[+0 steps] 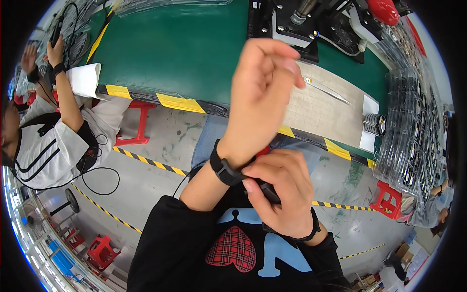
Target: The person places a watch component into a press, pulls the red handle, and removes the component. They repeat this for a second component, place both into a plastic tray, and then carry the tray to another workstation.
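Note:
My left hand is raised over the front edge of the table, palm toward me. Its fingers curl loosely, with the index somewhat apart, and nothing shows in them. Around my left wrist sits a black wrist strap with a buckle. My right hand is beside that wrist, fingers and thumb closed around a small black device next to the strap. The fingers partly cover the device, and I cannot tell whether it is joined to the strap. A second black band circles my right wrist.
A green-topped table has yellow-black tape along its edge. On a beige board lie metal tweezers. A black press fixture with a red knob stands behind. Clear plastic trays are stacked right. Another person sits left; red stools stand around.

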The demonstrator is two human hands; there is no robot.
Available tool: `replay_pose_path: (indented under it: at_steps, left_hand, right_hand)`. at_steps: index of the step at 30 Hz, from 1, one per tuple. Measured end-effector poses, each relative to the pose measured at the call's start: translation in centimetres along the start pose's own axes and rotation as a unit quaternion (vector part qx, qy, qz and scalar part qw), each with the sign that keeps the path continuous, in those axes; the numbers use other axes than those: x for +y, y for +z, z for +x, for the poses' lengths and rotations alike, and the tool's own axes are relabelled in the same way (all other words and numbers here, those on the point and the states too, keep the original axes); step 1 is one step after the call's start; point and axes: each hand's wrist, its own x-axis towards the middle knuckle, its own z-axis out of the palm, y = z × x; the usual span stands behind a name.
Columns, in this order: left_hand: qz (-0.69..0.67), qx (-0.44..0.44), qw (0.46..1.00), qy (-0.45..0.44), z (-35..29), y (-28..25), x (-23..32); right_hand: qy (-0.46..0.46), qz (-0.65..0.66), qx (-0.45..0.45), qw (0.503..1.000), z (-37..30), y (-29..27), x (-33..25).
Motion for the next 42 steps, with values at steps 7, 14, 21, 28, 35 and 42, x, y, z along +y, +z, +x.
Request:
replay_pose_path:
  at_steps: [7,14,21,28,35,42]
  left_hand:
    - [0.166,-0.033,0.984,0.058,-0.4,-0.8,0.2]
    - [-0.107,0.039,0.993,-0.021,0.0,-1.1,0.3]
    - [-0.486,-0.023,0.864,-0.128,0.9,-5.1,0.9]
    - [-0.737,-0.085,0.638,-0.208,2.0,-3.1,0.2]
    - [-0.566,-0.193,0.787,-0.155,3.1,-5.1,-1.3]
    - [-0.091,0.15,0.981,0.078,0.9,0.0,0.9]
  right_hand:
    - [0.009,-0.007,-0.013,1.0,0.2,0.2,-0.3]
    - [0.012,0.062,-0.012,0.998,-1.4,0.2,0.6]
    - [0.0,0.094,0.005,0.996,-2.0,1.0,0.6]
    - [0.004,0.129,0.024,0.991,-2.4,1.3,1.5]
    - [0.005,0.052,-0.01,0.999,-1.8,0.4,0.4]
    - [-0.02,0.069,0.053,0.996,-2.1,2.5,0.3]
